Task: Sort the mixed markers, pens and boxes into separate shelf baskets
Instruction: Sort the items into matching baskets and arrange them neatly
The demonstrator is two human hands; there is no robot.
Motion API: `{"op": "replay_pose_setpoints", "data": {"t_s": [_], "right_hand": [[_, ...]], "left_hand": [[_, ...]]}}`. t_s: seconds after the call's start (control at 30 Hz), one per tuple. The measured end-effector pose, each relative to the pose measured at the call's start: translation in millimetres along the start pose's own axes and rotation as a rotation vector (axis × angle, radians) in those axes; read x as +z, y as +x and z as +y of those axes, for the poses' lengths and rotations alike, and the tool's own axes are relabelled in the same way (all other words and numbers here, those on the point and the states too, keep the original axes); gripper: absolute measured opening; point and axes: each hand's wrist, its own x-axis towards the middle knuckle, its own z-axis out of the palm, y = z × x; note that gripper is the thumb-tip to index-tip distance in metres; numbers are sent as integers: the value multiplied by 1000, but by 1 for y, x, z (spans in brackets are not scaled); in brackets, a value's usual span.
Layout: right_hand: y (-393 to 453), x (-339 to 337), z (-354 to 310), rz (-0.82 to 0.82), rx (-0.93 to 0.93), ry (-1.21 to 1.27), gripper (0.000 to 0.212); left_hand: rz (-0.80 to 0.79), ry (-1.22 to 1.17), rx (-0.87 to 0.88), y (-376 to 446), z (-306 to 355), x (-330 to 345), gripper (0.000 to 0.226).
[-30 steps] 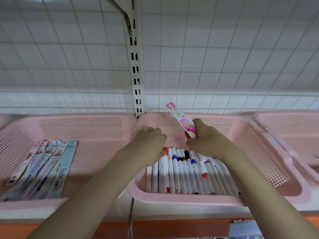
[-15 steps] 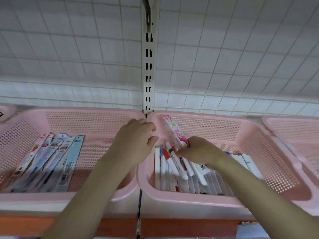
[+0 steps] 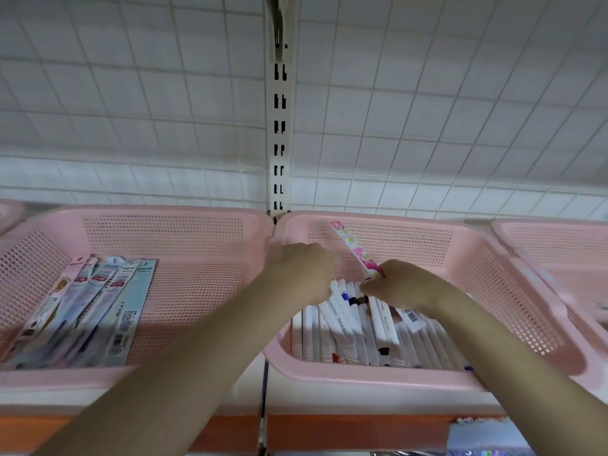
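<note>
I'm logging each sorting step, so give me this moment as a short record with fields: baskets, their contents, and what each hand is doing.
left basket: holds flat packaged pens, fanned at its left side
middle basket: holds white markers lying side by side
right basket: partly in view, contents unclear
right hand: grips a slim pink cartoon-print box, tilted up over the markers
left hand: over the middle basket's left rear corner; grip hidden
backdrop: white wire grid, slotted upright
</note>
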Motion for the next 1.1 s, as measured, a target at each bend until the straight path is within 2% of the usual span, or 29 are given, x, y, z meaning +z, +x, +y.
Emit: {"op": "replay_pose_setpoints", "data": {"t_s": [0.1, 0.17, 0.23, 0.37, 0.5, 0.67, 0.83, 1.0, 1.1], "right_hand": [[-1, -5, 7, 33, 3, 26, 30], [-2, -8, 12, 44, 6, 37, 27], [-3, -11, 17, 53, 10, 33, 23], [-5, -17, 23, 74, 20, 24, 25], [-5, -19, 27, 56, 27, 27, 23], [-5, -21, 34, 35, 33, 41, 23], [-7, -21, 39, 27, 42, 37, 24], [-7, -21, 36, 2, 28, 23, 23], [-2, -21, 30, -2, 23, -5, 23]], "left_hand": [[-189, -22, -11, 15, 6, -1, 29], [-251, -47, 12, 21, 8, -3, 32], [-230, -87, 56, 25, 9, -1, 36], [-206, -128, 135, 29, 13, 4, 25], [-176, -171, 168, 34, 18, 6, 24], [-283, -79, 143, 40, 22, 16, 56], [-263, -139, 248, 33, 17, 14, 55], [-42, 112, 120, 24, 0, 5, 47], [-111, 26, 69, 22, 2, 10, 45]]}}
